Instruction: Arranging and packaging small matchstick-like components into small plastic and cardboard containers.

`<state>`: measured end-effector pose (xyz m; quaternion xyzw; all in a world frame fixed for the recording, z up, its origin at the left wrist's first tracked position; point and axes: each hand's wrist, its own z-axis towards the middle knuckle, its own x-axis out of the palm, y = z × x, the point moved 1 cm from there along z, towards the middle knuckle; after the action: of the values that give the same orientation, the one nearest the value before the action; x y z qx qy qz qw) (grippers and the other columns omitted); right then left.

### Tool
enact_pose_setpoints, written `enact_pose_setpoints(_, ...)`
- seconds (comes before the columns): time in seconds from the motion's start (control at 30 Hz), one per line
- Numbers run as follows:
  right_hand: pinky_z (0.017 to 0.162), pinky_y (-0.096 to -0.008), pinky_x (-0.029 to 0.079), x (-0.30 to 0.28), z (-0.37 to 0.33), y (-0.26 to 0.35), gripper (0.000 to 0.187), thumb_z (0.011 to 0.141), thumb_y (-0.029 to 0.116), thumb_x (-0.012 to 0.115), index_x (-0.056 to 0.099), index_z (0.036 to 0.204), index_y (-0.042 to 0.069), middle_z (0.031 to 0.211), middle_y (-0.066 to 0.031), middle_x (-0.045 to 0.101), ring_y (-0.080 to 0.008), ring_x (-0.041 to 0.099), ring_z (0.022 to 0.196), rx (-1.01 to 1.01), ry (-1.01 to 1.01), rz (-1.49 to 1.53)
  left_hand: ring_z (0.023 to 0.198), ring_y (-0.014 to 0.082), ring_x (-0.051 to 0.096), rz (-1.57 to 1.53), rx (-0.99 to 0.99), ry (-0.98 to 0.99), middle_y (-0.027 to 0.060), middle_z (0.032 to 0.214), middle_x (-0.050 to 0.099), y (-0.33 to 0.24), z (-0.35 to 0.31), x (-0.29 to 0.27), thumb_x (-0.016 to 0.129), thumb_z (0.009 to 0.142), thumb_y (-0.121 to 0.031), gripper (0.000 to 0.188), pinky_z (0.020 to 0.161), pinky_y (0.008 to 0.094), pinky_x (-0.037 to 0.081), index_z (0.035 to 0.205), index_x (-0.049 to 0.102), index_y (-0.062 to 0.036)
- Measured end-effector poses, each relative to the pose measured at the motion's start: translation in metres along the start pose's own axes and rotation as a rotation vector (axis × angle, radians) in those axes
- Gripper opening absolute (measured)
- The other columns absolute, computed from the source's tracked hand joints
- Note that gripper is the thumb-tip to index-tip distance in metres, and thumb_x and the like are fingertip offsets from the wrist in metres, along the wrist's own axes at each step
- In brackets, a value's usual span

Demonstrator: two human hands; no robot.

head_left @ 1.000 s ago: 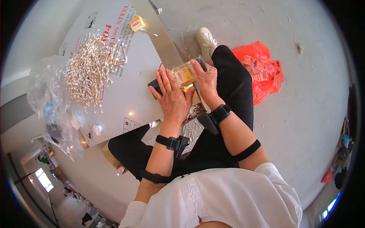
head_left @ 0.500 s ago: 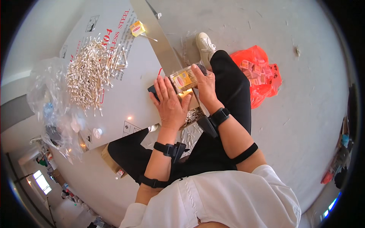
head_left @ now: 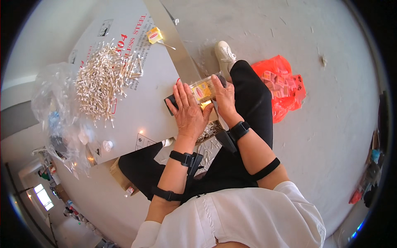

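Observation:
A clear-wrapped pack of cotton swabs (head_left: 201,90) with a yellow label lies between my hands at the table's right edge. My left hand (head_left: 188,111) rests flat over its left end, fingers stretched and thumb apart. Under those fingers a dark block (head_left: 170,104) sticks out, mostly hidden. My right hand (head_left: 225,98) grips the pack's right end, thumb on top; its other fingers are largely covered. To the left a big heap of loose cotton swabs (head_left: 101,82) is spread on the table (head_left: 144,111). Near the far edge stands a small yellow box (head_left: 154,35) with one swab beside it.
Clear plastic bags (head_left: 53,95) hang over the table's left side. A white cap-like piece (head_left: 108,145) lies near its front. Below my hands, a box of swabs (head_left: 210,129) shows partly. A red bag (head_left: 281,84) of small packs sits on the floor at right.
Both hands and the pack keep nearly the same pose. The whole view has shifted slightly, with the table and heap a little lower and to the right.

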<state>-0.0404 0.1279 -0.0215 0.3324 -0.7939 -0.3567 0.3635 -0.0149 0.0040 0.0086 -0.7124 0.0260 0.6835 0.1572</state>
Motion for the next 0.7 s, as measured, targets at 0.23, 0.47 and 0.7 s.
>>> enact_pose_setpoints(0.23,0.058,-0.0254,0.046,-0.006,-0.002,0.002,0.024,0.094,0.027,0.066,0.067,0.089,0.003,0.081,0.0004,0.065,-0.0070,0.058,0.067,0.079,0.062,0.119,0.148,0.0400,0.013,-0.025,0.002,-0.065,0.0236,0.159,0.015,0.000,-0.001,-0.002,0.051,0.091,-0.061,0.094,0.112,0.0658,0.009,0.151,0.018,0.0039)
enact_pose_setpoints(0.47,0.064,-0.0249,0.049,-0.003,-0.006,0.001,0.019,0.093,0.022,0.067,0.068,0.091,0.003,0.083,0.0005,0.066,-0.0076,0.059,0.071,0.012,0.068,0.071,0.149,0.0376,0.012,0.051,0.027,-0.079,0.0164,0.160,0.020,-0.002,-0.002,-0.005,0.053,0.092,-0.056,0.084,0.109,0.0697,0.009,0.150,0.029,-0.0001)
enact_pose_setpoints(0.7,0.064,-0.0249,0.048,-0.003,-0.004,-0.004,0.017,0.094,0.018,0.067,0.067,0.087,0.002,0.082,0.0016,0.064,-0.0069,0.058,0.071,-0.055,0.051,0.100,0.149,0.0362,0.010,0.041,0.058,-0.102,0.0156,0.161,0.019,-0.003,-0.003,-0.013,0.057,0.090,-0.051,0.080,0.109,0.0711,0.007,0.149,0.033,-0.0036)
